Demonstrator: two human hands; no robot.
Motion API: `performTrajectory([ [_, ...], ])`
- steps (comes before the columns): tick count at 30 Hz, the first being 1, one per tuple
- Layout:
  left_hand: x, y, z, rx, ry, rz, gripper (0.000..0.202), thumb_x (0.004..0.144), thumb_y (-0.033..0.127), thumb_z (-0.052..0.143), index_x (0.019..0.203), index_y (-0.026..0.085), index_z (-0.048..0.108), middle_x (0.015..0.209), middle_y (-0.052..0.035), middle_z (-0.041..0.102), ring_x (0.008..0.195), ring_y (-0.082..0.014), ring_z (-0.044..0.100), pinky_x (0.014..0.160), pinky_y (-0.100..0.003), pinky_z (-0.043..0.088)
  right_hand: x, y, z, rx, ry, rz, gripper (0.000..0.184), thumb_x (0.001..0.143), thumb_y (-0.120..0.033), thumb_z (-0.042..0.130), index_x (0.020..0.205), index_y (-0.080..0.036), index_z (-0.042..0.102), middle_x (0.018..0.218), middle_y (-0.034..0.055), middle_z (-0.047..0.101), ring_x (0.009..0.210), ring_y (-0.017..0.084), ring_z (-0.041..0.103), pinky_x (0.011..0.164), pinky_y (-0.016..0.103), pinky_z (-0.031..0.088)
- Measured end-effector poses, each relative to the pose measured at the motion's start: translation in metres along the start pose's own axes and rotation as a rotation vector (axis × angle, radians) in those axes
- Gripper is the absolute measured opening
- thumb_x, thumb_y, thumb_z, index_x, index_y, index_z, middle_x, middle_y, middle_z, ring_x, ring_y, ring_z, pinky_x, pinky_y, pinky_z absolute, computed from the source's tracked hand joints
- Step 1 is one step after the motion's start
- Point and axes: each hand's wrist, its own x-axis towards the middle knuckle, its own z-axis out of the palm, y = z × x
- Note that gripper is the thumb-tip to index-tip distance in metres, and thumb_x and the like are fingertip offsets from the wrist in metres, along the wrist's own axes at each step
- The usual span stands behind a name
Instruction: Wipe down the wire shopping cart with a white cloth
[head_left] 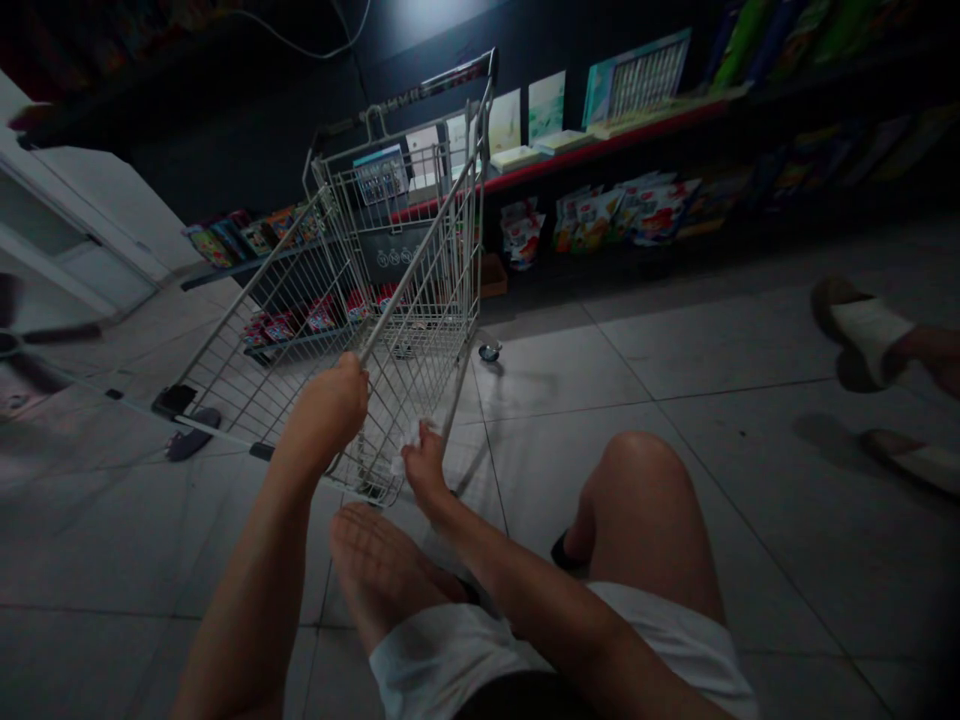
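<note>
A metal wire shopping cart [405, 300] stands before me, its basket holding no goods that I can see. My left hand [330, 405] is wrapped round the cart's upper side rail, fingers closed. Lower down, my right hand [425, 460] pinches a crumpled white cloth or tissue [407, 447] against the wire side near the bottom of the basket. Part of the white piece is hidden behind the fingers. One caster wheel [490, 352] shows on the floor at the cart's right.
Behind the cart runs a dark shelf with a red edge [540, 165], bearing books; bagged goods [630, 210] lie beneath it. Another person's feet in light shoes [862, 325] are at the right. A fan [34, 340] and a dark slipper [193, 435] are at left.
</note>
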Motion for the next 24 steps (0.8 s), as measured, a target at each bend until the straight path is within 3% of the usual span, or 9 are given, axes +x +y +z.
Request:
performTrajectory([
  [2, 0.0, 0.0, 0.0, -0.013, 0.002, 0.001, 0.026, 0.099, 0.026, 0.031, 0.106, 0.013, 0.052, 0.092, -0.015, 0.073, 0.089, -0.0282, 0.071, 0.073, -0.034, 0.049, 0.024, -0.044, -0.009, 0.013, 0.008, -0.055, 0.065, 0.08, -0.01, 0.043, 0.145, -0.017, 0.041, 0.118, 0.0108, 0.052, 0.114, 0.019, 0.056, 0.103, 0.037, 0.052],
  [4, -0.001, -0.001, 0.0, -0.036, 0.006, 0.002, 0.026, 0.099, 0.026, 0.032, 0.106, 0.013, 0.053, 0.092, -0.0142, 0.073, 0.088, -0.0275, 0.071, 0.073, -0.034, 0.049, 0.05, -0.089, -0.024, -0.007, -0.022, -0.246, 0.068, 0.082, -0.011, 0.046, 0.149, -0.019, 0.037, 0.132, 0.0107, 0.046, 0.126, 0.02, 0.049, 0.111, 0.037, 0.046],
  [7, -0.002, -0.003, 0.001, -0.064, 0.02, 0.019, 0.026, 0.098, 0.021, 0.03, 0.107, 0.013, 0.053, 0.094, -0.014, 0.073, 0.088, -0.0253, 0.071, 0.072, -0.032, 0.049, 0.076, -0.127, -0.042, -0.077, -0.064, -0.494, 0.069, 0.081, -0.008, 0.047, 0.149, -0.019, 0.038, 0.144, 0.0097, 0.037, 0.14, 0.021, 0.036, 0.122, 0.039, 0.034],
  [9, -0.003, -0.004, 0.001, -0.058, 0.031, 0.029, 0.026, 0.097, 0.019, 0.03, 0.106, 0.013, 0.054, 0.095, -0.0143, 0.073, 0.088, -0.0251, 0.071, 0.072, -0.032, 0.048, 0.078, -0.122, -0.044, -0.113, -0.112, -0.554, 0.071, 0.078, -0.005, 0.046, 0.148, -0.018, 0.041, 0.146, 0.0098, 0.036, 0.142, 0.022, 0.033, 0.124, 0.039, 0.031],
  [14, -0.007, -0.007, 0.0, 0.004, 0.036, 0.03, 0.023, 0.097, 0.025, 0.036, 0.104, 0.014, 0.055, 0.093, -0.0152, 0.073, 0.09, -0.0272, 0.071, 0.073, -0.033, 0.048, 0.035, -0.05, -0.035, -0.172, -0.222, -0.447, 0.073, 0.071, -0.003, 0.046, 0.143, -0.014, 0.048, 0.143, 0.0152, 0.041, 0.137, 0.026, 0.04, 0.12, 0.044, 0.037],
  [16, -0.009, -0.009, -0.001, 0.019, 0.027, 0.036, 0.024, 0.097, 0.025, 0.035, 0.104, 0.014, 0.055, 0.093, -0.0151, 0.073, 0.089, -0.0269, 0.071, 0.073, -0.033, 0.048, 0.022, -0.034, -0.036, -0.141, -0.205, -0.456, 0.074, 0.069, -0.002, 0.046, 0.143, -0.015, 0.048, 0.141, 0.0147, 0.043, 0.136, 0.025, 0.042, 0.118, 0.044, 0.04],
  [18, -0.012, -0.011, -0.002, 0.036, 0.012, 0.04, 0.025, 0.098, 0.025, 0.034, 0.105, 0.014, 0.055, 0.092, -0.0148, 0.073, 0.088, -0.0265, 0.071, 0.072, -0.032, 0.047, 0.023, -0.039, -0.042, -0.096, -0.132, -0.498, 0.075, 0.072, -0.003, 0.046, 0.146, -0.019, 0.044, 0.142, 0.0124, 0.042, 0.137, 0.025, 0.042, 0.118, 0.046, 0.04],
  [21, -0.016, -0.017, -0.002, 0.067, 0.002, 0.042, 0.026, 0.097, 0.025, 0.034, 0.106, 0.014, 0.056, 0.091, -0.0141, 0.073, 0.087, -0.0256, 0.07, 0.071, -0.031, 0.046, 0.052, -0.075, -0.051, -0.081, 0.003, -0.546, 0.074, 0.079, -0.006, 0.046, 0.15, -0.023, 0.037, 0.146, 0.0099, 0.039, 0.141, 0.025, 0.036, 0.121, 0.047, 0.035],
  [24, -0.021, -0.027, 0.001, 0.061, 0.012, 0.062, 0.026, 0.097, 0.026, 0.033, 0.104, 0.016, 0.056, 0.089, -0.0128, 0.072, 0.084, -0.0246, 0.07, 0.069, -0.031, 0.044, 0.083, -0.104, -0.05, -0.16, -0.008, -0.547, 0.073, 0.08, -0.007, 0.045, 0.151, -0.022, 0.036, 0.149, 0.0089, 0.037, 0.143, 0.025, 0.033, 0.123, 0.045, 0.032],
])
